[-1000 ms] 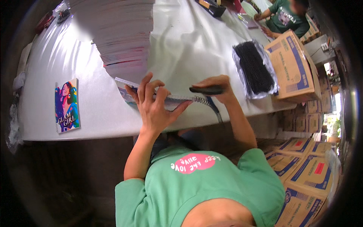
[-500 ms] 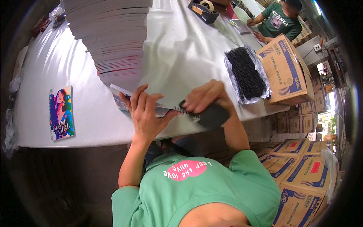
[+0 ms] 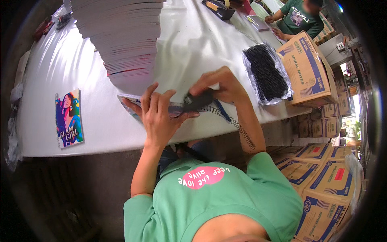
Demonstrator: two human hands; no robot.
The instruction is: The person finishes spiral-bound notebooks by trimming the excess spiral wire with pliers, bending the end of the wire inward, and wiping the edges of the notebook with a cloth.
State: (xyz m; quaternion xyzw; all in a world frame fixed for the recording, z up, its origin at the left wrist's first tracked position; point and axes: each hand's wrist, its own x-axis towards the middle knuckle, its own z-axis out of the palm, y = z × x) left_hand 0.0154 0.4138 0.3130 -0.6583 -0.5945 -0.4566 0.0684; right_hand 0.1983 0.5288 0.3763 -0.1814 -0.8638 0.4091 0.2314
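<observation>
Near the tabletop's (image 3: 100,135) front edge, a notebook (image 3: 175,109) sits pinched in the left hand (image 3: 155,115) — its spiral coil (image 3: 244,134) trailing rightward — while the right hand (image 3: 219,84) grips a blurred black pad (image 3: 198,101); bundled black coils (image 3: 266,72) lie toward the right edge.

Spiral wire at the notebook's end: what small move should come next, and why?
Probably hold the notebook steady with your left hand and use the black pad in your right hand to feed spiral wire inward: the pad sits at the notebook's right end, and a loose length trails past it across your right forearm.
</observation>
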